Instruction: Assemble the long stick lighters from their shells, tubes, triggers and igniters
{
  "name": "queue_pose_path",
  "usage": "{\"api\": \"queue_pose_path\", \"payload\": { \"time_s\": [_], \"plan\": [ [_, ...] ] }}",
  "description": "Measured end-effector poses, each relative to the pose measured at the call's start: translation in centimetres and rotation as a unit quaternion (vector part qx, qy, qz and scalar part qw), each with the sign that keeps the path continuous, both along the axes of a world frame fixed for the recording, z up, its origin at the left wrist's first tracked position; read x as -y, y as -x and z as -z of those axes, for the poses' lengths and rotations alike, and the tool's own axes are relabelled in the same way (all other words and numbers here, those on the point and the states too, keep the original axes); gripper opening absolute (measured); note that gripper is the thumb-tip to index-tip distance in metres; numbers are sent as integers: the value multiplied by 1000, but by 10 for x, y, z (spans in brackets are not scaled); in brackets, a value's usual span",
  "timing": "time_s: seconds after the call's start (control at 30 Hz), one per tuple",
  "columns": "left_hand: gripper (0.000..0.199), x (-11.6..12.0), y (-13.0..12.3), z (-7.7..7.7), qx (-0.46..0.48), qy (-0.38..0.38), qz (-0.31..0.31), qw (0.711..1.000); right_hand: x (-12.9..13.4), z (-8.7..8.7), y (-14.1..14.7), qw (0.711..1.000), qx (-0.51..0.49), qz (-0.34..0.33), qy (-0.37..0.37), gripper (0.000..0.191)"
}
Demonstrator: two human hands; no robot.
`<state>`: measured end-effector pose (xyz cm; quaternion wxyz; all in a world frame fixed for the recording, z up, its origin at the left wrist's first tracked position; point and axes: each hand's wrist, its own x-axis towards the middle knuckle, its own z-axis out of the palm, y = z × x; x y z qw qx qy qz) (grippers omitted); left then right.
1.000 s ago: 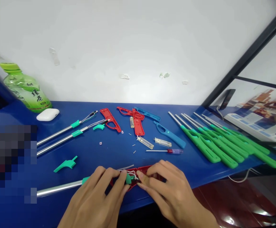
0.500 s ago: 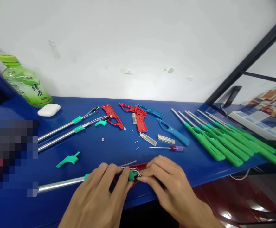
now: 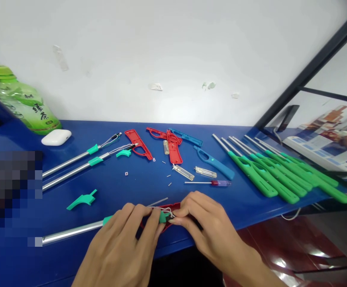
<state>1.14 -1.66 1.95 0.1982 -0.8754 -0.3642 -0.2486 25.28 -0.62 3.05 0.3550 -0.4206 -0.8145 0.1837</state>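
Note:
At the table's front edge lies a red handle shell (image 3: 175,206), partly covered by both hands. My left hand (image 3: 128,235) is closed over its left part, with fingertips against a green trigger piece (image 3: 162,217). A metal tube (image 3: 74,232) with a green collar runs out to the left from under that hand. My right hand (image 3: 204,223) pinches at the white wires (image 3: 167,210) and a small black part beside the trigger piece. The fingertips hide part of the shell's inside.
Finished-looking green lighters (image 3: 259,175) lie at right. Behind are red shells (image 3: 175,147), a blue handle (image 3: 216,162), clear tanks (image 3: 183,172) and a screwdriver (image 3: 219,183). Left are two tubes (image 3: 71,161), a green piece (image 3: 85,199), a white case (image 3: 56,137) and a bottle (image 3: 26,103).
The view has shifted slightly, so the table items appear a little further left. My right fingertips have shifted slightly at the wires; both hands stay on the red shell assembly.

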Motion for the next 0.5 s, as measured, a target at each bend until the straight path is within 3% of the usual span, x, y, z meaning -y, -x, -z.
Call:
{"api": "queue_pose_path", "payload": {
  "time_s": [0.3, 0.5],
  "plan": [
    [36, 2, -4, -5, 4, 3, -2, 1000, 5, -8, -3, 999, -3, -4, 43, 15],
    [35, 2, 1, 3, -18, 3, 1, 1000, 5, -4, -3, 999, 46, -9, -28, 15]
  ]
}}
